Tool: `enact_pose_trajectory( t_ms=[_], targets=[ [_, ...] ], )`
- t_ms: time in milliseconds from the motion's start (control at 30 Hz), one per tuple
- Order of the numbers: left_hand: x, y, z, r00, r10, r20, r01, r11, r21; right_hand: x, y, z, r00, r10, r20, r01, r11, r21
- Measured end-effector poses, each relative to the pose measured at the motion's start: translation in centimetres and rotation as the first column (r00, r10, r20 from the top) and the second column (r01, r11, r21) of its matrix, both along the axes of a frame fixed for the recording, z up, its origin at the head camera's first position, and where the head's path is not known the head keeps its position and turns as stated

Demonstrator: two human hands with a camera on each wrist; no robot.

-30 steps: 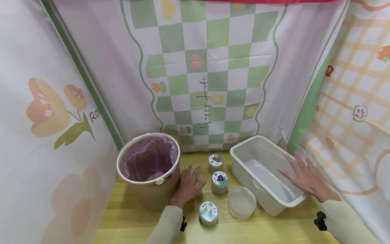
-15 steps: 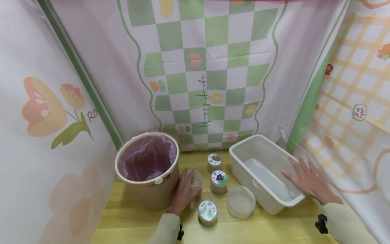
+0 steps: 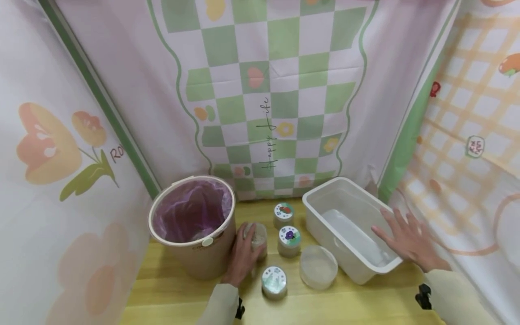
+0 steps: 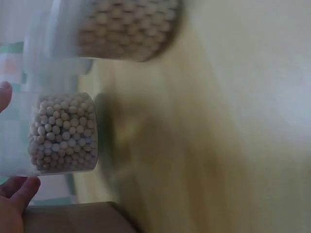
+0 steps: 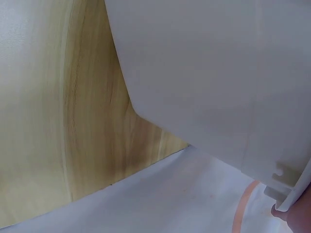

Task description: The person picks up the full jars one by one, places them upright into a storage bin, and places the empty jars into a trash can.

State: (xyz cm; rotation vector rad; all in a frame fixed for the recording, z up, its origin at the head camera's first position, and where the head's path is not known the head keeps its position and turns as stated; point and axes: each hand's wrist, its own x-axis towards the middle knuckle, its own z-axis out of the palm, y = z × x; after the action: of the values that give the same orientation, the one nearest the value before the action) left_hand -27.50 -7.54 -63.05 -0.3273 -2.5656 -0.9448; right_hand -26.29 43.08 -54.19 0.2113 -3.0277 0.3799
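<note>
My left hand (image 3: pixel 243 257) holds a clear jar (image 3: pixel 259 238) of small pale beads beside the bin, fingers on one side and thumb on the other. In the left wrist view the bead jar (image 4: pixel 63 133) stands between the thumb (image 4: pixel 4 96) and fingers (image 4: pixel 22 191); its upper part looks clear and bare of beads. My right hand (image 3: pixel 412 241), fingers spread, lies over the near right rim of a white plastic box (image 3: pixel 339 241). Only a bit of the right hand (image 5: pixel 296 216) shows at the box's rim in the right wrist view.
A beige bin (image 3: pixel 203 257) with a purple liner stands left of my left hand. Three jars with printed lids, red-fruit (image 3: pixel 283 215), purple-flower (image 3: pixel 289 241) and pale green (image 3: pixel 274 282), stand on the wooden table (image 3: pixel 304 307). A round translucent container (image 3: pixel 318 267) sits near the box.
My left hand has shifted from over the bead jar to its left side and now grips it, leaving more of the jar in sight. The right hand stays at the box.
</note>
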Motion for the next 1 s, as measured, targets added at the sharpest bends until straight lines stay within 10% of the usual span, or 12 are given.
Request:
enact_pose_trajectory(
  t_ms=[467, 1000],
  targets=[
    [-3.2, 3.1, 8.4, 0.967, -0.011, -0.255, -0.021, 0.992, -0.121, -0.2, 0.2, -0.3, 1.0, -0.006, -0.008, 0.007, 1.0, 0.021],
    [-6.2, 9.1, 16.7, 0.957, -0.154, -0.246, 0.11, 0.977, -0.183, 0.0, 0.0, -0.2, 1.0, -0.008, -0.01, 0.008, 1.0, 0.023]
  ],
)
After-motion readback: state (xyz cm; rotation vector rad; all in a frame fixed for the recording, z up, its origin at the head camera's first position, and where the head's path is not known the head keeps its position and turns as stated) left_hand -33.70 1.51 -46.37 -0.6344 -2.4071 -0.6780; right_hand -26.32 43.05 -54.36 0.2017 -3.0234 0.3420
